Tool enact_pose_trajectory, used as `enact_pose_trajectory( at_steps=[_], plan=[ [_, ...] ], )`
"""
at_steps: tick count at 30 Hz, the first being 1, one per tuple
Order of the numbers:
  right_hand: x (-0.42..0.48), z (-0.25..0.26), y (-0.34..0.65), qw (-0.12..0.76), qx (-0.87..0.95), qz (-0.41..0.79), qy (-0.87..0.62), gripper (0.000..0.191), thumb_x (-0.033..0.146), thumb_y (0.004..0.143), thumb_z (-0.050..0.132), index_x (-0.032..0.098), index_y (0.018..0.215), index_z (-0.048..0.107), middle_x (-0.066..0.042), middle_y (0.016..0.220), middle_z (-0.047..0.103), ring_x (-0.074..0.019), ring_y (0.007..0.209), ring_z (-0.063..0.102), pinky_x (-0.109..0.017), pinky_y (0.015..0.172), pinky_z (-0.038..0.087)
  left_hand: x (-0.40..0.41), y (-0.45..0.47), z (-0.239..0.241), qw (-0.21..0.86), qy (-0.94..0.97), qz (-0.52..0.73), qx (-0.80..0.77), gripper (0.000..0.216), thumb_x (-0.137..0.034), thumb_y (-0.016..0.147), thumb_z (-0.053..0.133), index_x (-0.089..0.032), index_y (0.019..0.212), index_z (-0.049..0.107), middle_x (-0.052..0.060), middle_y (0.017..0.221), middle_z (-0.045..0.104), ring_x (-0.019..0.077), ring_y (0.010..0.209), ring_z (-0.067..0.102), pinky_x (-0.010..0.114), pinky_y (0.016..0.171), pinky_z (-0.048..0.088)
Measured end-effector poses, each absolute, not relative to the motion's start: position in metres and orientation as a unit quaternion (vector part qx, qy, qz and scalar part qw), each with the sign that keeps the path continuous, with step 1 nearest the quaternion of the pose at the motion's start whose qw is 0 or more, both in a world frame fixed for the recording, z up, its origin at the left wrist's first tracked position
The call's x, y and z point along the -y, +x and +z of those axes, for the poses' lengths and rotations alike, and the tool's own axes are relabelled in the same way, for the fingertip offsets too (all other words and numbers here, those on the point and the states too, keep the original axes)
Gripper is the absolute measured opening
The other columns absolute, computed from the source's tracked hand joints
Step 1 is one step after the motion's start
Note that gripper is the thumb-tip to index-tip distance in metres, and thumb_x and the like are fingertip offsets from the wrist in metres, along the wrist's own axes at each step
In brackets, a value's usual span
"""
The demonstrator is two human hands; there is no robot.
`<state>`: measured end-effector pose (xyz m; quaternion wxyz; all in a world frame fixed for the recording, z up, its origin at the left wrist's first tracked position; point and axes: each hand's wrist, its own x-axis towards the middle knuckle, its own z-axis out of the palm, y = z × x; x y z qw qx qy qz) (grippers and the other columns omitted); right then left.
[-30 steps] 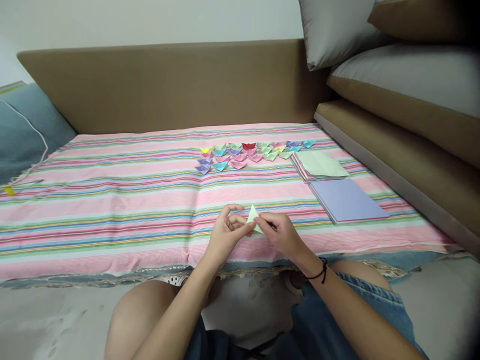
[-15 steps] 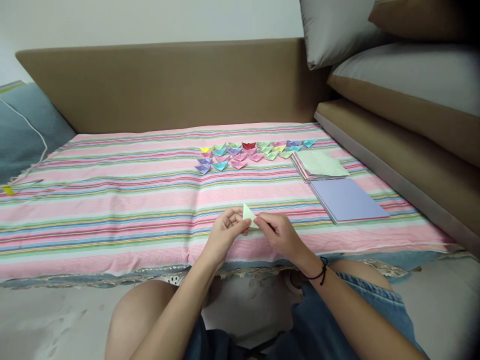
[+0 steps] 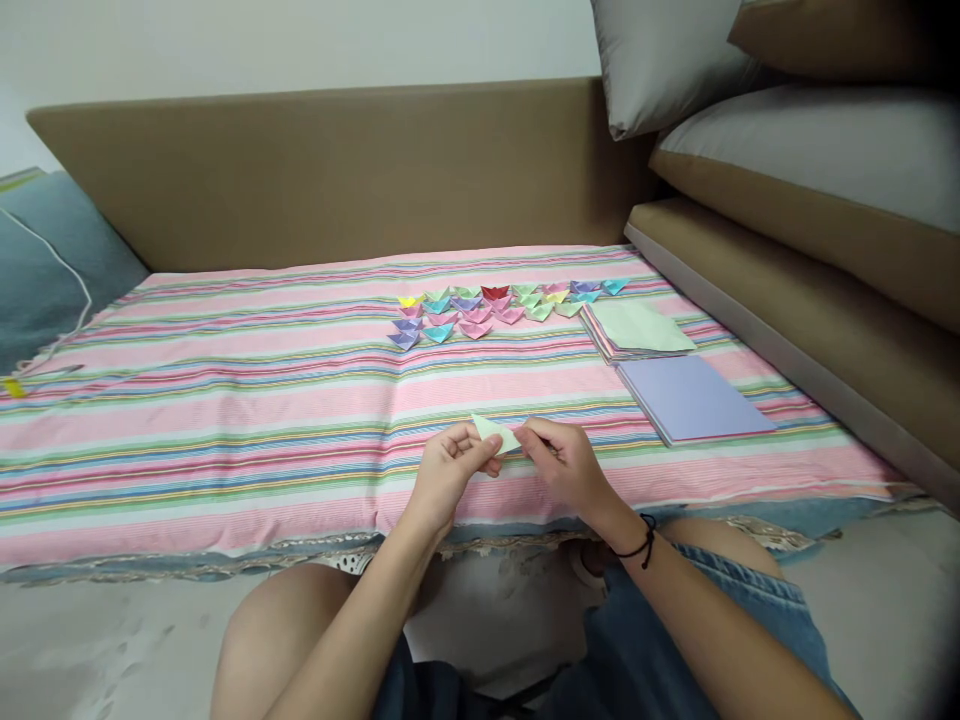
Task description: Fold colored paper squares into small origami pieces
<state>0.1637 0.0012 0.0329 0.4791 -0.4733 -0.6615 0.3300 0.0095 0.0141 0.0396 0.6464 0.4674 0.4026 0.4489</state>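
Observation:
A small pale green piece of folded paper (image 3: 491,430) is held above the striped cloth, close to its front edge. My left hand (image 3: 452,465) pinches it with the thumb on top and the fingers behind. At the paper's right corner, my right hand (image 3: 564,462) grips with thumb and forefinger, the other fingers curled in. Farther back on the cloth stand several small folded paper boats (image 3: 475,329) in rows, in pink, blue, green, purple, yellow and red.
To the right lie a stack of pale green-topped paper sheets (image 3: 645,328) and a stack of purple-topped sheets (image 3: 694,398). Large cushions (image 3: 810,180) are piled along the right side. A brown backboard (image 3: 337,180) runs behind the striped cloth (image 3: 187,420). A white cord (image 3: 64,262) hangs at left.
The folded paper has turned between my hands: its upper point now leans left, and it lies longer sideways. My right hand has shifted slightly right. The camera view has moved a little.

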Motion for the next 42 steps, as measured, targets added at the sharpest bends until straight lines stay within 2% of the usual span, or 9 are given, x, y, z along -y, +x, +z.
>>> enact_pose_trajectory(
  at_steps=[6, 8, 12, 15, 24, 32, 38, 40, 42],
  plan=[
    [-0.004, 0.029, 0.160, 0.526, 0.549, 0.479, -0.438, 0.019, 0.038, 0.077, 0.060, 0.019, 0.078, 0.059, -0.001, 0.069, 0.058, -0.0145, 0.062, 0.054, -0.026, 0.056, 0.042, -0.012, 0.011, 0.038, 0.609, 0.466, 0.472, -0.435, 0.029, -0.034, 0.065, 0.074, -0.015, 0.059, 0.053, 0.000, 0.052, 0.062, 0.0140, 0.053, 0.061, 0.026, 0.058, 0.050],
    [-0.005, 0.029, 0.159, 0.531, 0.548, 0.472, -0.441, 0.018, 0.036, 0.074, 0.064, 0.018, 0.074, 0.061, -0.002, 0.071, 0.060, -0.0155, 0.065, 0.056, -0.026, 0.057, 0.044, -0.011, 0.012, 0.036, 0.591, 0.483, 0.476, -0.437, 0.029, -0.036, 0.066, 0.072, -0.016, 0.060, 0.053, 0.000, 0.053, 0.062, 0.0154, 0.055, 0.062, 0.027, 0.058, 0.050],
    [-0.007, 0.031, 0.163, 0.525, 0.595, 0.413, -0.447, 0.014, 0.029, 0.076, 0.062, 0.018, 0.068, 0.062, -0.003, 0.067, 0.061, -0.0159, 0.064, 0.055, -0.027, 0.058, 0.044, -0.012, 0.012, 0.035, 0.506, 0.572, 0.459, -0.454, 0.027, -0.038, 0.075, 0.063, -0.017, 0.060, 0.055, 0.000, 0.055, 0.059, 0.0144, 0.057, 0.058, 0.025, 0.058, 0.047],
    [-0.006, 0.033, 0.166, 0.512, 0.633, 0.367, -0.449, 0.013, 0.027, 0.077, 0.060, 0.018, 0.067, 0.062, -0.004, 0.067, 0.060, -0.0164, 0.066, 0.055, -0.027, 0.059, 0.045, -0.013, 0.010, 0.036, 0.453, 0.608, 0.472, -0.450, 0.019, -0.035, 0.077, 0.062, -0.017, 0.070, 0.062, 0.001, 0.063, 0.060, 0.0141, 0.061, 0.056, 0.024, 0.059, 0.045],
    [-0.004, 0.030, 0.163, 0.495, 0.611, 0.436, -0.438, 0.009, 0.026, 0.075, 0.062, 0.018, 0.075, 0.065, -0.005, 0.074, 0.067, -0.0182, 0.070, 0.062, -0.028, 0.062, 0.050, -0.018, 0.001, 0.040, 0.519, 0.599, 0.441, -0.421, 0.021, -0.035, 0.076, 0.062, -0.016, 0.067, 0.062, 0.001, 0.059, 0.057, 0.0134, 0.058, 0.052, 0.023, 0.057, 0.041],
    [-0.004, 0.025, 0.161, 0.478, 0.614, 0.434, -0.455, 0.010, 0.027, 0.073, 0.064, 0.017, 0.069, 0.066, -0.004, 0.069, 0.067, -0.0174, 0.065, 0.062, -0.029, 0.059, 0.049, -0.017, 0.002, 0.038, 0.437, 0.629, 0.442, -0.466, 0.024, -0.037, 0.076, 0.061, -0.018, 0.061, 0.063, 0.000, 0.054, 0.053, 0.0144, 0.055, 0.047, 0.024, 0.054, 0.035],
    [-0.005, 0.024, 0.160, 0.484, 0.597, 0.452, -0.453, 0.013, 0.030, 0.072, 0.065, 0.018, 0.069, 0.066, -0.004, 0.067, 0.067, -0.0174, 0.063, 0.061, -0.029, 0.058, 0.048, -0.018, 0.003, 0.037, 0.438, 0.658, 0.423, -0.444, 0.021, -0.035, 0.079, 0.057, -0.018, 0.069, 0.065, 0.001, 0.062, 0.059, 0.0138, 0.058, 0.051, 0.023, 0.056, 0.039],
    [-0.005, 0.024, 0.161, 0.502, 0.576, 0.463, -0.450, 0.014, 0.031, 0.071, 0.066, 0.018, 0.068, 0.066, -0.004, 0.066, 0.066, -0.0174, 0.063, 0.061, -0.029, 0.057, 0.048, -0.018, 0.005, 0.036, 0.473, 0.636, 0.431, -0.431, 0.016, -0.034, 0.078, 0.059, -0.019, 0.080, 0.064, 0.000, 0.063, 0.060, 0.0131, 0.059, 0.053, 0.023, 0.057, 0.041],
    [-0.005, 0.024, 0.161, 0.531, 0.542, 0.465, -0.456, 0.014, 0.031, 0.069, 0.068, 0.018, 0.067, 0.066, -0.004, 0.066, 0.066, -0.0172, 0.062, 0.061, -0.029, 0.057, 0.048, -0.018, 0.006, 0.035, 0.528, 0.598, 0.441, -0.411, 0.022, -0.032, 0.074, 0.065, -0.019, 0.092, 0.060, -0.001, 0.063, 0.060, 0.0128, 0.059, 0.055, 0.022, 0.059, 0.042]
  ],
)
